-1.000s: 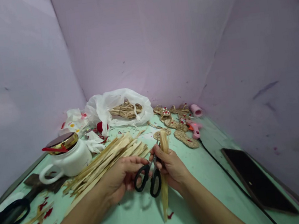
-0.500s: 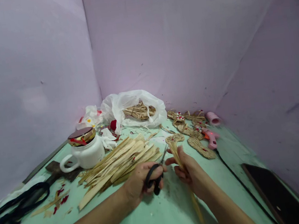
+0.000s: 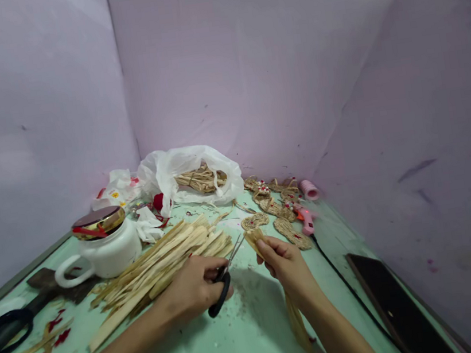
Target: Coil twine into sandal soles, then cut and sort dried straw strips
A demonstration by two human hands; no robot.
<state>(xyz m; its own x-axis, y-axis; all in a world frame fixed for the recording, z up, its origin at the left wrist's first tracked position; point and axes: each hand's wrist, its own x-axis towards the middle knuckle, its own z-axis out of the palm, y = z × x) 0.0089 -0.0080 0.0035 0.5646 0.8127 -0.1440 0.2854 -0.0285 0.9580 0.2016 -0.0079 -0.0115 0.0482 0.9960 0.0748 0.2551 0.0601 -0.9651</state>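
Note:
Black-handled scissors sit in my left hand, its fingers closed round the handles. Their blades point up and to the right, close to the strip's end and slightly parted. My right hand pinches a pale dried leaf strip near its upper end, between thumb and fingers. The rest of the strip hangs below the hand toward the table's front. To the left of the scissors, a pile of similar dried strips lies on the green table, partly behind my left hand.
A white mug with a gold-rimmed lid stands at left, near a hammer-like tool. Behind are a plastic bag of strips and woven sole shapes. A pink glue gun and dark flat slab lie at right.
The view has shifted, so the table things appear further left. The scissors' blades have opened a little. My right fingers now pinch the strip closer to its top end.

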